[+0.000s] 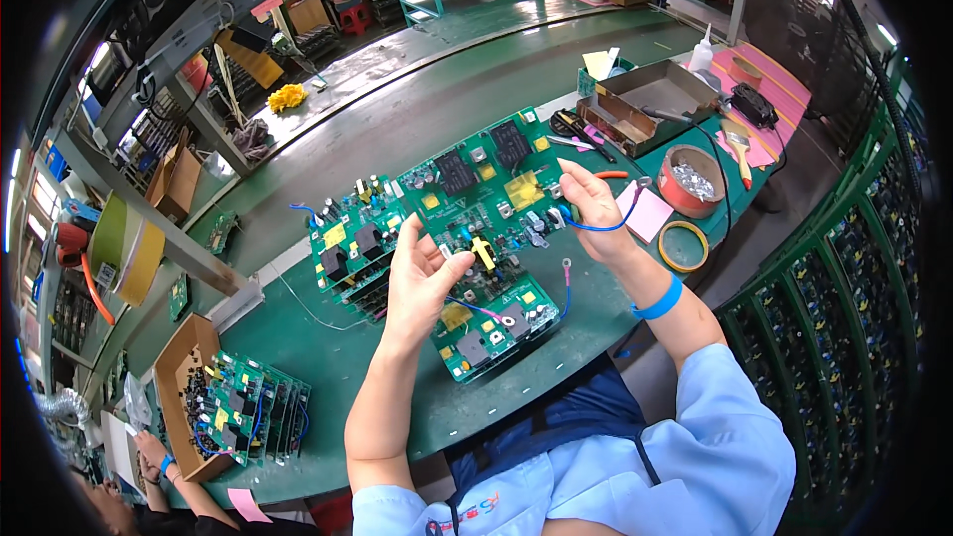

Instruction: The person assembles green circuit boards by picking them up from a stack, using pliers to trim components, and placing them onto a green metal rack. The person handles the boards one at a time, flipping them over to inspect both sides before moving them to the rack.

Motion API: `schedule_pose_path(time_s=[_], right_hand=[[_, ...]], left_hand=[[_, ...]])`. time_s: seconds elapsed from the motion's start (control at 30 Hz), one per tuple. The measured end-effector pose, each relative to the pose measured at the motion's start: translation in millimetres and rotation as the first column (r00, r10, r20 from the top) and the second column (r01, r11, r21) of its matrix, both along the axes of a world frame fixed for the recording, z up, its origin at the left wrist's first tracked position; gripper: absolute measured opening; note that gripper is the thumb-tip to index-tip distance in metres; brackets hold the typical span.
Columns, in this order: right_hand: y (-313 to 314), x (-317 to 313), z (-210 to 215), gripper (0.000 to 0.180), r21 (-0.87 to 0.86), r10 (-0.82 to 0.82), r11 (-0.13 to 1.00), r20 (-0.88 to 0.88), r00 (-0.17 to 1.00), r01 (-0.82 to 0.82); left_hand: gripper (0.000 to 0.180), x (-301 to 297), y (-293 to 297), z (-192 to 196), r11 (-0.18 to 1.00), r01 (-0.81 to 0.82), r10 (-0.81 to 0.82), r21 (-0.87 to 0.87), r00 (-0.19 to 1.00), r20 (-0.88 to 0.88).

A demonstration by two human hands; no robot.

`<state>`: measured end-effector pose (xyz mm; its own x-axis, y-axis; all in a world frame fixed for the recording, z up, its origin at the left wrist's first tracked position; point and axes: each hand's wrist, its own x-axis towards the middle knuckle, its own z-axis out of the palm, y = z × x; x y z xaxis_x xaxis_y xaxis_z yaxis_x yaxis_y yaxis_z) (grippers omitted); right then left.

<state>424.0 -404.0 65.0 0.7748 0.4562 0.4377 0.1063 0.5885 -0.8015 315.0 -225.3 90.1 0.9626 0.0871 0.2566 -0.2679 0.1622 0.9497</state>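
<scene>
A green circuit board (pixel 472 201) with black relays and yellow-taped parts is tilted up in front of me. My left hand (pixel 422 283) grips its left side, thumb over the front and fingers at the edge. At the right edge, my right hand (pixel 594 210) closes on the board, its fingertips partly hidden. A blue wire (pixel 601 229) with a ring terminal loops across that hand. Below and behind lie more circuit boards, one stack (pixel 352 253) on the left and another board (pixel 496 328) nearer me, with blue wires and ring terminals.
At right stand a round tub of small metal parts (pixel 692 182), a tape roll (pixel 683 245), a brush (pixel 737 149) and an open metal tray (pixel 650 104). At left, boards (pixel 248 407) lean by a cardboard box (pixel 179 377). Another person's hand (pixel 151 452) is at lower left.
</scene>
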Motion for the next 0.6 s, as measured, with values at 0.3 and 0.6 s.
schedule_pose_path(time_s=[0.3, 0.6], right_hand=[[-11.6, -12.3, 9.5, 0.031, -0.31, -0.011, 0.949, 0.155, 0.988, 0.059], [-7.3, -33.4, -28.6, 0.041, -0.607, 0.182, 0.792, 0.13, 0.975, -0.067]], left_hand=[[0.051, -27.5, 4.4, 13.4, 0.996, -0.006, 0.021, 0.093, 0.987, -0.162], [0.052, -75.9, 26.4, -21.2, 0.999, 0.032, -0.008, 0.043, 0.883, -0.47]])
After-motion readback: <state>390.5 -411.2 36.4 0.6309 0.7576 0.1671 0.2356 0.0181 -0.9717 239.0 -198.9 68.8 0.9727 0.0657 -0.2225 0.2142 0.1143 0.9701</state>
